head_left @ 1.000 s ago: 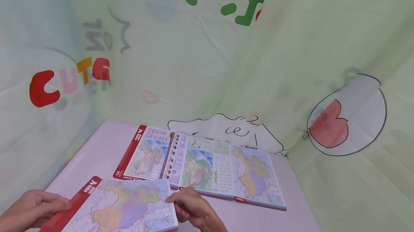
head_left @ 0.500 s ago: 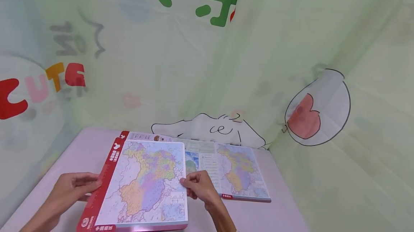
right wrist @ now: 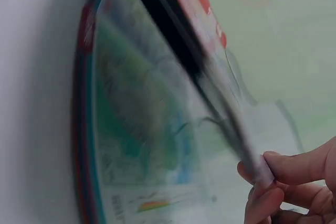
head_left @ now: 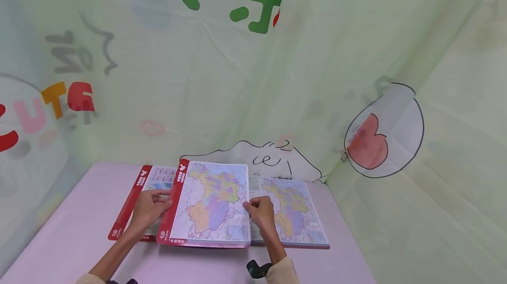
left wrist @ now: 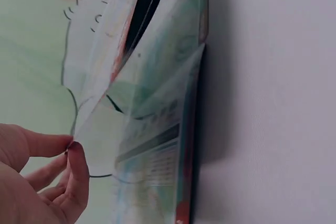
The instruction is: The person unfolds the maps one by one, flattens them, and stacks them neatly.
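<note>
In the head view a coloured map (head_left: 210,202) with a red left border is held above other printed maps, its lower edge sagging a little. My left hand (head_left: 148,207) pinches its red border. On the opposite side my right hand (head_left: 261,211) pinches the right edge between thumb and fingers. Behind the held map lie a red-bordered map (head_left: 128,209) at left and a pastel map (head_left: 295,209) at right; the part between them is mostly hidden. Both wrist views show the held map edge-on, tilted over the glossy prints (right wrist: 142,129), with a dark strip along its underside.
The maps lie on a pale pink tabletop (head_left: 55,240). A light green printed curtain (head_left: 190,77) stands close behind them and along the sides. A black wrist strap (head_left: 257,270) sits on the right forearm.
Both hands have carried the held map from the front left, forward and to the right, over the laid-out maps. The head view has swung slightly right.
</note>
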Available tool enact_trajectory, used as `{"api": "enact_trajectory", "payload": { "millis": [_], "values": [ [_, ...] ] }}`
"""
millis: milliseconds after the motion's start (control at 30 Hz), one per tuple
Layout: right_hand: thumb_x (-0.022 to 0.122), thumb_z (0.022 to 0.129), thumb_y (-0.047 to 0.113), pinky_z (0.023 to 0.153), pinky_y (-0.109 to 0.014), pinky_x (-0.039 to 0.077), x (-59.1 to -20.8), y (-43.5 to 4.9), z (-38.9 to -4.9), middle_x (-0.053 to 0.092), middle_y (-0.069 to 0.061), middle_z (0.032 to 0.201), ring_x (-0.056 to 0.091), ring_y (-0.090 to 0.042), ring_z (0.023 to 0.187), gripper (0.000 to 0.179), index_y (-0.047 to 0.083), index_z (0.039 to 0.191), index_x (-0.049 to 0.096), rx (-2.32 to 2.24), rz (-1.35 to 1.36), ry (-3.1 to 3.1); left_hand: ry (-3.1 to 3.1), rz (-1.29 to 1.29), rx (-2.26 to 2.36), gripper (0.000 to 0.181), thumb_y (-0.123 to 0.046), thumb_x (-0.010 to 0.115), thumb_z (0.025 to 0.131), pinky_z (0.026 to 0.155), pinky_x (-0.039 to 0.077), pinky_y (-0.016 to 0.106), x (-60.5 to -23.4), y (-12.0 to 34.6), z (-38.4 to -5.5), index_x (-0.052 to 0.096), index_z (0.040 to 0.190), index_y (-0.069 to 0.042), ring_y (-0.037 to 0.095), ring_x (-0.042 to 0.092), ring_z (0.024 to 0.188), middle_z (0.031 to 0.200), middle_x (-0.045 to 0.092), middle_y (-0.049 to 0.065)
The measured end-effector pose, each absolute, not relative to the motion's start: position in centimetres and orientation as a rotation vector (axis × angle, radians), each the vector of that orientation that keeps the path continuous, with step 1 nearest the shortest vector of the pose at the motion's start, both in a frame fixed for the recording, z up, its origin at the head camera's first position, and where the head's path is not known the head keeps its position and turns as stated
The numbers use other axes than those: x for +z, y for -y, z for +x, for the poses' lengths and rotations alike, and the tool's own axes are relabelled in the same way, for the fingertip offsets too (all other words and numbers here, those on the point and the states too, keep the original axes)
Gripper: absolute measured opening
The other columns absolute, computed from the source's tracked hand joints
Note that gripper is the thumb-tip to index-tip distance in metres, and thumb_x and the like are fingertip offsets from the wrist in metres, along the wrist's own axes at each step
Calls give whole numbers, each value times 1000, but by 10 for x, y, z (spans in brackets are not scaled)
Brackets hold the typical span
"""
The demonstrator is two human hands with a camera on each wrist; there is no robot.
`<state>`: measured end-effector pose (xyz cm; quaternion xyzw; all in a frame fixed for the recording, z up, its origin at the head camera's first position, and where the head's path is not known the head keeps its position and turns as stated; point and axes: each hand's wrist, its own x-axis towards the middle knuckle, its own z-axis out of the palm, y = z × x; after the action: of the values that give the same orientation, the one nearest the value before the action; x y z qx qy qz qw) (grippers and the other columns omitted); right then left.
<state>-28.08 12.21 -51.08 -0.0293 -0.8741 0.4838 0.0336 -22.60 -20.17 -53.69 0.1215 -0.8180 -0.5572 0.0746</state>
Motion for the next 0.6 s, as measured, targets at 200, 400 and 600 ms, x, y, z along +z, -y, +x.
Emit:
{"api": "enact_trajectory", "payload": {
  "millis": [200, 400, 600],
  "values": [
    [81, 94, 8, 62, -28, 40, -544, -121, -305, 59, -6, 78, 54, -20, 74, 18, -1, 81, 72, 1408, -219, 2706, 2498, 473, -1638, 43, -13, 77, 97, 60, 63, 31, -570, 193, -252, 70, 134, 9, 24, 77, 77, 112, 78, 30],
    [84, 91, 8, 64, -30, 47, -568, -117, -321, 68, -11, 84, 60, -23, 75, 17, 0, 83, 71, 1265, -302, 2749, 2522, 507, -1556, 44, -16, 80, 96, 57, 62, 32, -591, 190, -271, 71, 132, 9, 31, 80, 76, 109, 79, 30],
    [87, 86, 4, 67, -40, 53, -571, -110, -327, 71, -17, 83, 64, -28, 72, 18, -5, 85, 72, 1159, -264, 2661, 2531, 492, -1476, 46, -17, 81, 96, 52, 57, 30, -591, 189, -282, 71, 134, 7, 30, 78, 70, 104, 79, 30]
  ]
}}
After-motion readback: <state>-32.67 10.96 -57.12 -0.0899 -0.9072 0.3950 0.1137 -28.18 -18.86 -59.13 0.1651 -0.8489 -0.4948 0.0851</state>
